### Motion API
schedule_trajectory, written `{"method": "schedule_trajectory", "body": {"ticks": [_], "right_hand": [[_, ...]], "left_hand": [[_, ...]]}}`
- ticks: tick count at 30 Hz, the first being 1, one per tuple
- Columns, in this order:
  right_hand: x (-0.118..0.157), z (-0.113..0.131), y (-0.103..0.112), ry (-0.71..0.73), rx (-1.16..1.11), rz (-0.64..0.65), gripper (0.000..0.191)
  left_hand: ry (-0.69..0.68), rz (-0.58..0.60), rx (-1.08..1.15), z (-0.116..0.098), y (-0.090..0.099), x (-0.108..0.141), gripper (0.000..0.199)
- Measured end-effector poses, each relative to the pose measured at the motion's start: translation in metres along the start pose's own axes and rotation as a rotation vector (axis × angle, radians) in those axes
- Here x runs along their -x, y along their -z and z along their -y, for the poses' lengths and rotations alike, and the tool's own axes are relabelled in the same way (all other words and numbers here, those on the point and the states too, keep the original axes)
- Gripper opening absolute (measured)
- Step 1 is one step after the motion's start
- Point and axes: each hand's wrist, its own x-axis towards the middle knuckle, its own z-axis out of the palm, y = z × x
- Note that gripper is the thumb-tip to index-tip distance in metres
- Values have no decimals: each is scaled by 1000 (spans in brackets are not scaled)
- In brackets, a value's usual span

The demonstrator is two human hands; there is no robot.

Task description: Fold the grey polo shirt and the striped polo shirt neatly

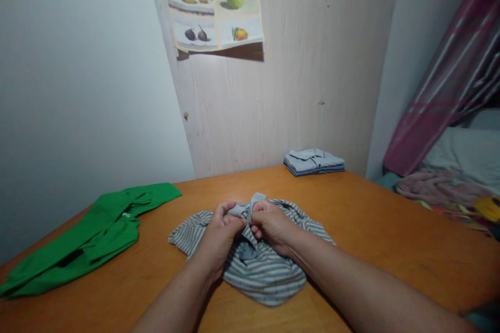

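Right at the fingertips, thumbs and fingers of both hands pinch the grey collar of a striped shirt, one hand to each side of its front opening. The left hand has its thumb pressed toward the index finger on the cloth; the right hand is curled more tightly, its fingers folded in around the edge. Exactly what lies between the fingertips is too small to tell. Under the hands, the shirt spreads rumpled on an orange-brown table, its grey and white stripes bunched, with a darker patch of cloth showing just below the collar.

Both bare forearms come in from the near side of the shirt. Left of the shirt and apart from it, a green garment lies loosely along the table. Beyond the shirt, to its right, sits a neat stack of folded clothes, pale on top and bluer below. Behind the shirt rises a pale wood-grain panel, with a fruit poster high on it. Far right of the shirt hang a pinkish-purple curtain and, below that, crumpled bedding.
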Motion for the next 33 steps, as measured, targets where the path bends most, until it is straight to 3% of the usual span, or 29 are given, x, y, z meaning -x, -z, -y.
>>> {"method": "schedule_trajectory", "body": {"ticks": [2,5,10,14,19,24,29,33], "right_hand": [[0,0,1,-10,-9,36,25],[0,0,1,-24,-6,74,27],[0,4,5,-3,-14,75,23],[-1,11,14,62,-54,2,17],[-6,21,26,135,-117,-191,21],[-8,30,34,199,-200,-275,22],[-10,35,43,275,-199,-334,21],[-15,37,52,350,-152,-401,23]], "left_hand": [[-4,30,-28,-1,1,-1,56],[13,69,-75,0,4,-3,36],[-43,-120,20,-2,16,-14,29],[-101,-268,173,-11,31,-23,30],[-177,-436,277,-25,47,-28,27],[-211,-533,322,-36,57,-29,24],[-214,-639,223,-44,68,-29,38],[-203,-662,9,-45,78,-32,25]]}}
